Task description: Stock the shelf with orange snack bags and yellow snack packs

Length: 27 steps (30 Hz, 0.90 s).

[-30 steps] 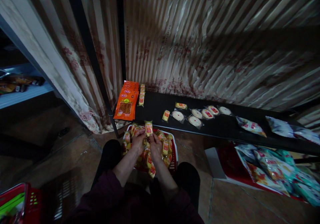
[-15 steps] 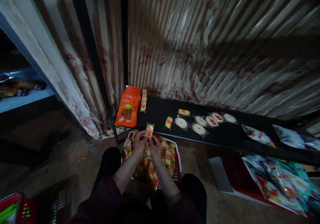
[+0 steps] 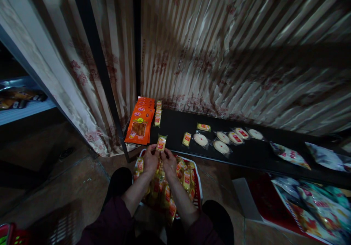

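Both hands pinch one small yellow wrapped snack cake by its lower end, in front of the black shelf's edge. My left hand grips its left side and my right hand its right side. Beneath them a red and white basket holds many more cakes of the same kind. Farther back on the shelf, a short row of such cakes runs beside several orange snack packets. Two other yellow cakes lie apart to the right.
Round flat wrapped cakes and white bags lie along the black shelf. A box of snack bags stands below right. A dark post rises at the left, with a striped curtain behind. Another red basket is lower left.
My hands have carried the snack cake slightly forward relative to the basket, toward the shelf edge. The whole view has shifted a little. Both hands still hold the cake.
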Each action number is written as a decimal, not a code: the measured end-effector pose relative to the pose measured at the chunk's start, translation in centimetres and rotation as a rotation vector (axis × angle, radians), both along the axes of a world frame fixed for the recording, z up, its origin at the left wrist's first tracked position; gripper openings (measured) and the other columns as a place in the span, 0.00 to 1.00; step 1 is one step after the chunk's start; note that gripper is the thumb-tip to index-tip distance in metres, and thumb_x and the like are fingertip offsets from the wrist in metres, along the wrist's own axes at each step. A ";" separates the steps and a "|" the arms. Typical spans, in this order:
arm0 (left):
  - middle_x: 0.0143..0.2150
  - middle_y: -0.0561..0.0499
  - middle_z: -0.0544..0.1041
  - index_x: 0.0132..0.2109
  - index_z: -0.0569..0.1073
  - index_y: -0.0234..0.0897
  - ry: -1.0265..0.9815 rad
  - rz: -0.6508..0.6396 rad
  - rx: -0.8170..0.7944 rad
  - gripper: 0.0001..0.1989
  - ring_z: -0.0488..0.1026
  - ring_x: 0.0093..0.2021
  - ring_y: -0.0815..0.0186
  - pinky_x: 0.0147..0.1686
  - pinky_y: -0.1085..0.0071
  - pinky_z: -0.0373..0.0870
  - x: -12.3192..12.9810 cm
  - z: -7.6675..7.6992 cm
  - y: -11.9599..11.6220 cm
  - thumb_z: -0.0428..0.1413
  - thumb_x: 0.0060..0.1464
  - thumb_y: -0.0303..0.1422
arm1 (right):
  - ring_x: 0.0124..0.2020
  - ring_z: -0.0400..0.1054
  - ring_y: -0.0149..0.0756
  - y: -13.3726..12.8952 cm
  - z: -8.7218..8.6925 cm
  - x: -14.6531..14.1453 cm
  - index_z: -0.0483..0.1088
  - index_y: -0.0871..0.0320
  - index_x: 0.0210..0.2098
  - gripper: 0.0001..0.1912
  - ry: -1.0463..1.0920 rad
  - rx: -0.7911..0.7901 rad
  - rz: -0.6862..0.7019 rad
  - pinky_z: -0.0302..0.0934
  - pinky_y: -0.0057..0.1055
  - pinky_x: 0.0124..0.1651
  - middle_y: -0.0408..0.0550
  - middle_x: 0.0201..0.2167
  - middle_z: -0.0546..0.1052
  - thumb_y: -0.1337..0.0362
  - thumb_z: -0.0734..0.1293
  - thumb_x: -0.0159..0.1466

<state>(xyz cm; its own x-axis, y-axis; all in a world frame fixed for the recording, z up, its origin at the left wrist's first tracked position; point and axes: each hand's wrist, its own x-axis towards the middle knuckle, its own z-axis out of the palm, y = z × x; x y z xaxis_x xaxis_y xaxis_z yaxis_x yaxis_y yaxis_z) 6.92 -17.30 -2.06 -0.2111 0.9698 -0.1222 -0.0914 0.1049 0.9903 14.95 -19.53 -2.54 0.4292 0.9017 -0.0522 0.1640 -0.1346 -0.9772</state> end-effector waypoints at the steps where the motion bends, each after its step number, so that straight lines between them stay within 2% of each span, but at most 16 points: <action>1: 0.39 0.48 0.77 0.39 0.73 0.35 0.009 0.005 0.006 0.10 0.74 0.39 0.67 0.44 0.68 0.69 0.0 0.0 0.1 0.55 0.47 0.23 | 0.38 0.73 0.39 0.1 0.1 0.0 0.73 0.57 0.43 0.19 -0.011 0.002 -0.001 0.64 0.34 0.45 0.49 0.38 0.79 0.53 0.62 0.58; 8: 0.43 0.46 0.77 0.43 0.73 0.36 0.136 -0.049 0.071 0.12 0.74 0.43 0.64 0.48 0.64 0.68 0.0 0.5 1.0 0.52 0.51 0.24 | 0.40 0.73 0.39 1.7 0.7 0.0 0.70 0.57 0.44 0.17 -0.031 0.054 0.019 0.65 0.34 0.44 0.49 0.39 0.79 0.56 0.62 0.58; 16: 0.45 0.45 0.77 0.45 0.74 0.36 0.284 -0.011 0.082 0.14 0.73 0.45 0.62 0.51 0.62 0.67 -0.1 1.5 2.6 0.51 0.52 0.25 | 0.39 0.73 0.39 4.1 1.3 0.1 0.71 0.55 0.42 0.15 -0.198 0.012 0.021 0.64 0.35 0.46 0.48 0.38 0.79 0.58 0.62 0.58; 27: 0.46 0.42 0.74 0.45 0.74 0.36 0.403 0.016 0.086 0.16 0.71 0.47 0.59 0.53 0.61 0.66 0.3 1.9 5.4 0.49 0.51 0.23 | 0.39 0.72 0.38 7.3 1.0 0.2 0.71 0.56 0.40 0.13 -0.232 0.070 0.031 0.64 0.34 0.46 0.48 0.38 0.79 0.60 0.62 0.59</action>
